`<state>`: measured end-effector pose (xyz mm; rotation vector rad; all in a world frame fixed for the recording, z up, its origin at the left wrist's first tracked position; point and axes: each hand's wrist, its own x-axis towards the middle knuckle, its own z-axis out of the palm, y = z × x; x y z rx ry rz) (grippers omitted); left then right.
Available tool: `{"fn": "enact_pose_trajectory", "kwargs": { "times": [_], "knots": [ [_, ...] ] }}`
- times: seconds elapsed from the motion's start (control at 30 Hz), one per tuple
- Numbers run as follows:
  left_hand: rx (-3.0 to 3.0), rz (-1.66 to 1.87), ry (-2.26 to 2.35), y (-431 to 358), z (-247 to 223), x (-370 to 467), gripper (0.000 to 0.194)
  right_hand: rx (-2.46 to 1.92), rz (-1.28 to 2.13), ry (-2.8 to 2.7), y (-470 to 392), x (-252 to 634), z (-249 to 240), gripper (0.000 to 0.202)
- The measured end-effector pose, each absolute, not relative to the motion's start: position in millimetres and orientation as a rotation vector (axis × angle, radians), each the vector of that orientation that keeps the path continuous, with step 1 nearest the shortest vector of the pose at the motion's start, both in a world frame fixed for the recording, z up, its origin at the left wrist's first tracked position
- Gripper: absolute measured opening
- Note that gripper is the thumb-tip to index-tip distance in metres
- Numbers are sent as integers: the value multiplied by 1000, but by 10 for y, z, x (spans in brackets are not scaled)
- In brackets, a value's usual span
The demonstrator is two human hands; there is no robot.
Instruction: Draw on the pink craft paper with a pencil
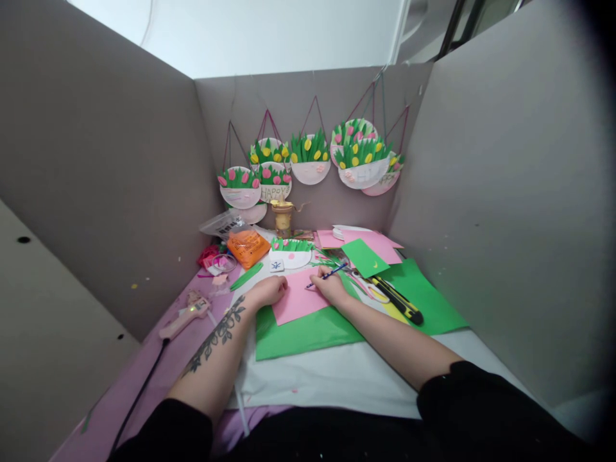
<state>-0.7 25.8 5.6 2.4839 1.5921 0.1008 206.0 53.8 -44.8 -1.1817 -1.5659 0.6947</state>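
A sheet of pink paper [301, 300] lies on top of a larger green sheet [312, 337]. My left hand [271, 290] has its fingers curled at the pink sheet's left edge, holding it down. In my right hand [330, 286] is a dark blue patterned pencil [335, 271], its tip close to the pink paper. Whether the tip touches the surface is too small to tell. Just beyond both hands lies a paper-plate basket with green grass and pink tulips [291, 256], with a small white square tile [276, 265] beside it.
A pink hot glue gun [187, 316] with a black cord rests at the left. Near it are an orange bag [248, 247] and green strips [246, 276]. To the right lie a yellow-black utility knife [397, 300], scissors [368, 287] and green paper [426, 298]. Finished plate baskets [310, 172] hang behind.
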Motion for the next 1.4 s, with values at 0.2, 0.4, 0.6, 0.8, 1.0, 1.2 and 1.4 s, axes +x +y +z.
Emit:
{"fn": "enact_pose_trajectory", "kwargs": {
  "times": [0.2, 0.4, 0.6, 0.8, 1.0, 1.2, 1.4],
  "knots": [
    [2483, 101, 1586, 262, 53, -11, 24, -1186, 737, -1568, 529, 2050, -445, 24],
    [2494, 95, 1591, 278, 34, -15, 25, -1161, 728, -1577, 533, 2045, -452, 26],
    [2478, 88, 1589, 272, 40, -16, 25, -1142, 753, -1596, 515, 2047, -439, 26],
    [2474, 96, 1597, 244, 74, 2, 26, -1127, 758, -1615, 503, 2044, -420, 27],
    [2475, 102, 1598, 254, 58, -7, 25, -1109, 767, -1638, 493, 2042, -408, 28],
    [2476, 97, 1604, 248, 65, -2, 26, -1083, 800, -1630, 491, 2044, -419, 28],
    [2480, 95, 1597, 243, 79, 0, 25, -1118, 864, -1576, 502, 2051, -440, 26]
  ]
}}
